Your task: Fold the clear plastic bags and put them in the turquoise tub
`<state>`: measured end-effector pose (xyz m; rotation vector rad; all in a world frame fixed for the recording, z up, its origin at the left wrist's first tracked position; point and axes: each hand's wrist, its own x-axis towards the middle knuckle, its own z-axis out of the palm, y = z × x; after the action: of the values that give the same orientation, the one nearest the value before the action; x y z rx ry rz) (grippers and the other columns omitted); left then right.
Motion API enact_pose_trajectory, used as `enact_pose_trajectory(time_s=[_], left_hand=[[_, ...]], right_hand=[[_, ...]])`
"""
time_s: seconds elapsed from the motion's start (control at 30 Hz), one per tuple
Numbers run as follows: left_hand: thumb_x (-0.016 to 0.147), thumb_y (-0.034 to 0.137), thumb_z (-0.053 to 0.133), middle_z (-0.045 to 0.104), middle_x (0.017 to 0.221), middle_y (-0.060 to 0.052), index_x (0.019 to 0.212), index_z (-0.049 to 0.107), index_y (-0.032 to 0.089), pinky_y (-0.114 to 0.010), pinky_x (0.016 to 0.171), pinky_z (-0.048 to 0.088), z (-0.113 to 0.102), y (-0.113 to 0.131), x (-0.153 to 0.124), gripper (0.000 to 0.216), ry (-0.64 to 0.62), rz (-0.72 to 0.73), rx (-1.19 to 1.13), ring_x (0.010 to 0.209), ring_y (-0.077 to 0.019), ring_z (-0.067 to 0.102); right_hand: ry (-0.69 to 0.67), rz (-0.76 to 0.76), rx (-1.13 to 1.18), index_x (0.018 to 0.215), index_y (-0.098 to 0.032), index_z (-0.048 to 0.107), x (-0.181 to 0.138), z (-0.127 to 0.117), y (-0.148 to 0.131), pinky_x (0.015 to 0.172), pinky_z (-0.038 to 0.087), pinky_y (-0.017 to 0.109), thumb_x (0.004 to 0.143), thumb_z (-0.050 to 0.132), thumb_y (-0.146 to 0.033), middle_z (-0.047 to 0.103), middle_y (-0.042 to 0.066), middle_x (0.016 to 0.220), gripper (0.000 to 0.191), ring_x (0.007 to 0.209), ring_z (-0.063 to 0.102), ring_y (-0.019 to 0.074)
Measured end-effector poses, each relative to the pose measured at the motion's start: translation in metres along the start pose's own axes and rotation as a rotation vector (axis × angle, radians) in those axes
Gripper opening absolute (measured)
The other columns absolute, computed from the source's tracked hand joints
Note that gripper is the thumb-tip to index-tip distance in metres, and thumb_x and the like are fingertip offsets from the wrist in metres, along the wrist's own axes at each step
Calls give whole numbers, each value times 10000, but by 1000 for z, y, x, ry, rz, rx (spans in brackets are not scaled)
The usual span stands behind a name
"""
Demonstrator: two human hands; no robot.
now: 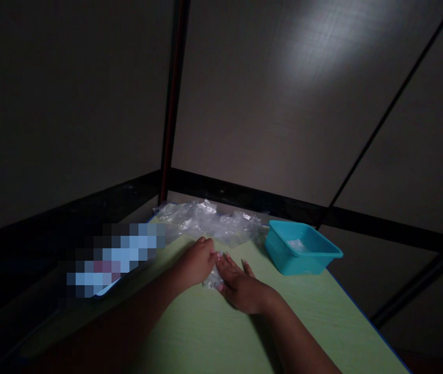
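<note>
Left of the tub (303, 265), crumpled plastic (210, 281) lies between the curled left hand (197, 262), whose grip I cannot tell, and the open right hand (243, 286), nearer the tub, the plastic's long axis unclear.

Clear plastic (210, 281) — partly hidden by the right grip (240, 290).

Left forearm (135, 311) enters from 8 o'clock; left hand (198, 262) is curled. Right forearm (301, 335) enters from 5 o'clock; right hand (243, 290) lies back-up, fingers (231, 274) extended toward 11 o'clock.
</note>
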<state>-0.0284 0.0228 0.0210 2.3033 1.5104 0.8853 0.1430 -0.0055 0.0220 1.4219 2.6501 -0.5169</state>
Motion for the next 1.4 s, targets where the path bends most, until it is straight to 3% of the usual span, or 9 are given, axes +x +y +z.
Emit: enact_pose_trajectory(time_s=[0.13,0.2,0.3,0.37,0.43,0.63,0.87,1.13,1.4], left_hand=[[825,243,426,553,889,-39,835,536,191,-280,790,386,-3,6,-1,122,68,108,11,875,-167,521],[836,291,432,551,1055,-42,990,537,221,-322,917,318,-4,15,-7,199,-12,267,12,1035,-182,472],[849,445,385,303,1383,-57,1326,252,238,-412,1040,121,0,31,-20,537,-249,458,36,1272,-214,228],[833,566,304,129,1438,-93,1376,106,178,-427,1048,89,5,39,-25,696,-378,472,57,1309,-244,92],[818,615,253,22,1441,-113,1381,35,127,-420,1050,98,8,42,-28,776,-430,453,70,1311,-261,10],[825,621,197,-78,1429,-102,1379,-1,107,-390,1058,90,10,40,-27,781,-437,406,66,1305,-254,-45],[826,623,133,21,1433,-118,1377,81,82,-394,1046,121,14,39,-31,773,-408,238,105,1307,-275,45],[826,618,95,190,1411,-126,1364,186,110,-437,1040,107,17,26,-29,746,-357,153,178,1305,-244,124],[880,453,204,271,1394,-72,1314,326,215,-525,997,129,17,3,-16,510,-233,28,289,1301,-238,149]], right_hand=[[31,92,-31,1369,-195,-76,2,1,9,995,-54,536,868,189,-456,-63,30,1435,624,1300,-115,179],[51,135,-58,1371,-192,-66,3,4,13,989,-49,550,870,161,-452,-67,39,1434,608,1301,-109,193],[22,136,-141,1370,-262,-32,10,10,17,959,-68,593,824,313,-479,-104,33,1428,681,1298,-102,253],[1,158,-178,1366,-297,-10,16,14,17,944,-74,611,784,386,-504,-122,25,1424,734,1293,-110,279],[13,210,-173,1370,-265,-23,21,17,17,960,-58,595,788,358,-526,-119,34,1424,743,1292,-113,276],[-9,228,-165,1377,-208,1,22,13,13,971,-13,585,788,369,-498,-121,64,1423,753,1285,-139,276],[-5,145,-154,1374,-214,-21,11,7,10,950,-27,606,754,432,-458,-145,76,1416,806,1274,-167,275],[6,210,-102,1363,-135,-102,7,2,2,978,-33,567,783,366,-418,-173,86,1408,797,1288,-146,241],[5,236,-57,1357,-124,-131,5,-1,-2,1001,-78,503,808,246,-571,-193,61,1406,802,1277,-196,204]])
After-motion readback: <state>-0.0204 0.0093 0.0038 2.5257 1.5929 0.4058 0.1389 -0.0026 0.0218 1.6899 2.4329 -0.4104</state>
